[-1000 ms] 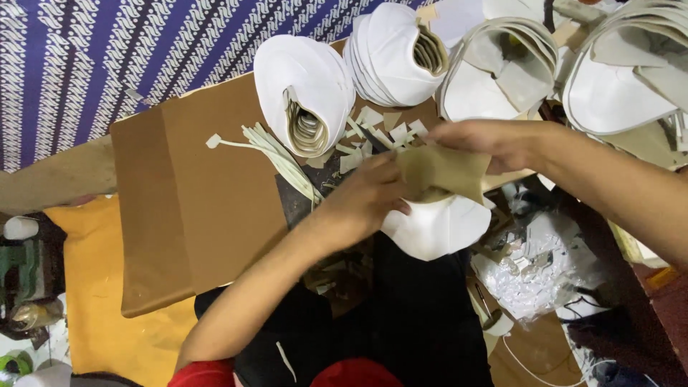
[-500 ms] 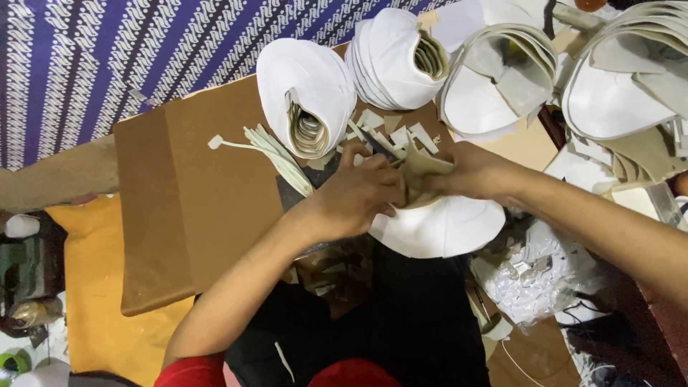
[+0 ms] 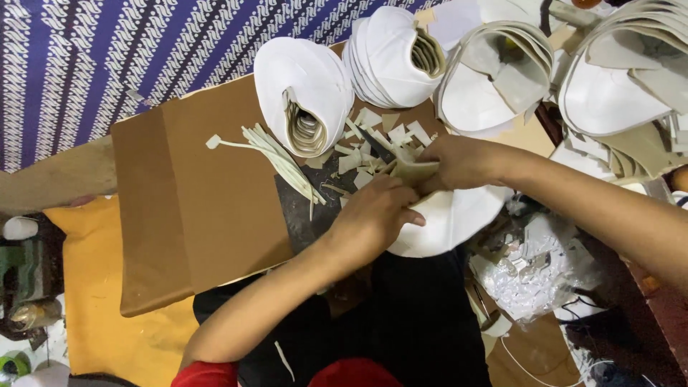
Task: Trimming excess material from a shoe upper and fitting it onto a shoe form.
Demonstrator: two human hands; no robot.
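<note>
A blue patterned cloth [image 3: 107,64] filled the upper left, with a yellow sheet [image 3: 107,337] low on the left. Over both lay a brown board [image 3: 208,208], its near and left edges free, its left half bare.

Along the board's far edge stood curled stacks of white cut pieces [image 3: 308,89], with more stacks [image 3: 623,93] crowding the top right. That side left little room; a heap of white scraps [image 3: 537,272] closed the lower right.

The white piece [image 3: 451,222] sat at the board's right edge, just over the dark lap. A second before it had hung lower, under a tan piece lifted clear of it. By now both hands had come down and toward the board, and the tan piece [image 3: 414,172] lay pressed on the white piece's upper rim. Judged from that, the two parts were being joined or lined up, not yet released.

The left hand [image 3: 376,215] lay curled on the white piece, fingertips pressing at the tan piece's lower edge. The right hand [image 3: 459,161] pinched the tan piece's far end between thumb and fingers.

Pale strips [image 3: 276,154] fanned on the board left of the hands, and small offcuts [image 3: 373,136] littered a dark mat [image 3: 301,211] just beyond the fingers.
</note>
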